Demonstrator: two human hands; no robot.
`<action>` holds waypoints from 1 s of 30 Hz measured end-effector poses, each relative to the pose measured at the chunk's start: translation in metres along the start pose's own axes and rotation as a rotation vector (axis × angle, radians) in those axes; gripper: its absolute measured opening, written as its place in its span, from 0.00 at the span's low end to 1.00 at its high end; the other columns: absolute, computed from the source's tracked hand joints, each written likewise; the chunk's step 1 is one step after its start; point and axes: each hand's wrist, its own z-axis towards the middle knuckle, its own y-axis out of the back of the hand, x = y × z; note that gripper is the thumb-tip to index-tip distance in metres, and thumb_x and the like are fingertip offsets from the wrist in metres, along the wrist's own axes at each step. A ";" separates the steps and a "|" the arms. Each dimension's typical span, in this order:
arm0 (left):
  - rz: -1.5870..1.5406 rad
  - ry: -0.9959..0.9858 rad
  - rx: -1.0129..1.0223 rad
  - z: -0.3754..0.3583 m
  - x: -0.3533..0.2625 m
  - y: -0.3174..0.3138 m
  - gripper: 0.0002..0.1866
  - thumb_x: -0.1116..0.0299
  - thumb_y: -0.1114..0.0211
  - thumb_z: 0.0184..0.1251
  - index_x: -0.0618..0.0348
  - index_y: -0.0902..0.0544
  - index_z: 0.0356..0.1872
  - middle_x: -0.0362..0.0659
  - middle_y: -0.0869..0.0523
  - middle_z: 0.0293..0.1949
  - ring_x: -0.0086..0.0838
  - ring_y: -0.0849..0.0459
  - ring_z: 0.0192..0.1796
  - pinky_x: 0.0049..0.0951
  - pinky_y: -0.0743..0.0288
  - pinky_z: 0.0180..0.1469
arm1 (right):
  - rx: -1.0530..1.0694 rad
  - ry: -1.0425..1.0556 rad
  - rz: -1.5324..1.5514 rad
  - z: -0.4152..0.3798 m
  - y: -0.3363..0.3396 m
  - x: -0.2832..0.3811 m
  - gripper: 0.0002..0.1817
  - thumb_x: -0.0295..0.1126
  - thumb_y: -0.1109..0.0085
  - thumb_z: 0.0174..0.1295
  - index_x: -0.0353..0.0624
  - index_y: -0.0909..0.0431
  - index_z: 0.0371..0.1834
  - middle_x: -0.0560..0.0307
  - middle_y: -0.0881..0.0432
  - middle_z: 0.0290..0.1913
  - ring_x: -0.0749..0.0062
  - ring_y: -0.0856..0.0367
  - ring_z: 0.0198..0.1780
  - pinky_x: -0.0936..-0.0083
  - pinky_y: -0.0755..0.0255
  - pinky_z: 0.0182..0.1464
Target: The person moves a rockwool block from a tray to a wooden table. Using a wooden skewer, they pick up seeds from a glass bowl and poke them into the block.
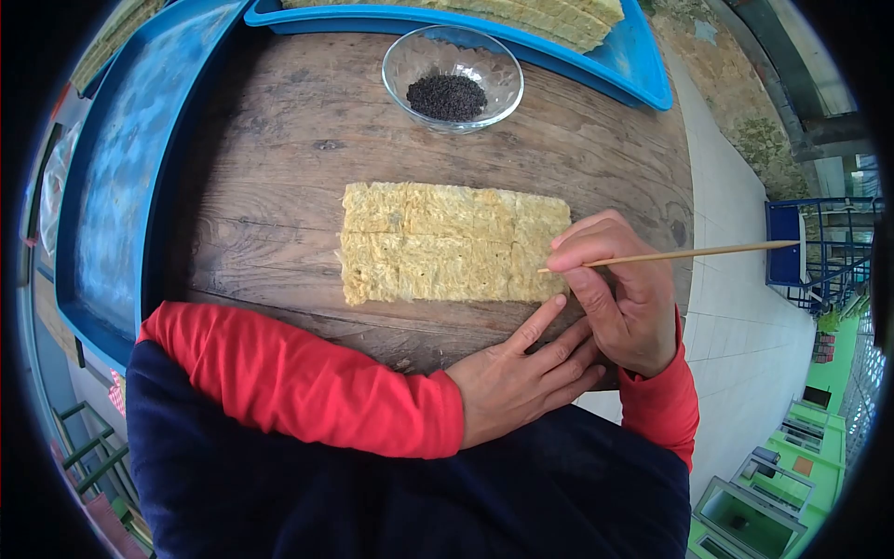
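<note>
Near: left hand (526, 382), fingers apart, index at right corner of pale slab (447, 242) lying mid-table; right hand (629, 289) clamped on wooden stick (698, 253). Looks light, soft, crumbly; best held along both long edges. Farther: glass bowl (507, 82), dark grains (447, 98), blue tray (643, 65).

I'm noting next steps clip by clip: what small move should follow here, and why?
Probably press the wooden stick lightly into the pale slab: the right hand points its tip at the slab's right end, and the left hand has a finger extended to the near corner there.
</note>
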 end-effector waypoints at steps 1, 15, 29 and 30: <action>0.002 0.007 -0.002 0.000 0.000 0.000 0.29 0.56 0.49 0.63 0.46 0.33 0.68 0.40 0.30 0.63 0.36 0.36 0.69 0.64 0.58 0.73 | -0.001 -0.003 0.001 0.000 0.000 -0.001 0.06 0.20 0.39 0.55 0.41 0.19 0.35 0.56 0.20 0.30 0.61 0.22 0.34 0.71 0.29 0.37; 0.017 -0.006 0.011 -0.001 0.000 0.002 0.29 0.57 0.49 0.63 0.45 0.33 0.68 0.39 0.28 0.61 0.36 0.34 0.67 0.66 0.56 0.72 | -0.045 0.025 0.125 -0.002 -0.002 0.002 0.07 0.18 0.38 0.53 0.41 0.18 0.34 0.57 0.18 0.31 0.63 0.20 0.36 0.73 0.26 0.36; 0.017 0.020 -0.047 -0.001 -0.001 -0.002 0.28 0.56 0.47 0.63 0.43 0.32 0.66 0.38 0.27 0.58 0.35 0.34 0.67 0.65 0.57 0.73 | -0.078 0.029 0.043 0.000 -0.006 -0.001 0.05 0.21 0.39 0.59 0.41 0.19 0.37 0.57 0.19 0.35 0.65 0.20 0.40 0.74 0.26 0.40; 0.020 0.021 -0.049 -0.001 -0.001 -0.002 0.28 0.56 0.47 0.63 0.43 0.32 0.66 0.38 0.27 0.58 0.35 0.34 0.67 0.65 0.57 0.73 | -0.100 0.044 0.051 0.002 -0.007 0.000 0.05 0.22 0.39 0.60 0.41 0.19 0.38 0.57 0.19 0.35 0.65 0.20 0.41 0.73 0.26 0.42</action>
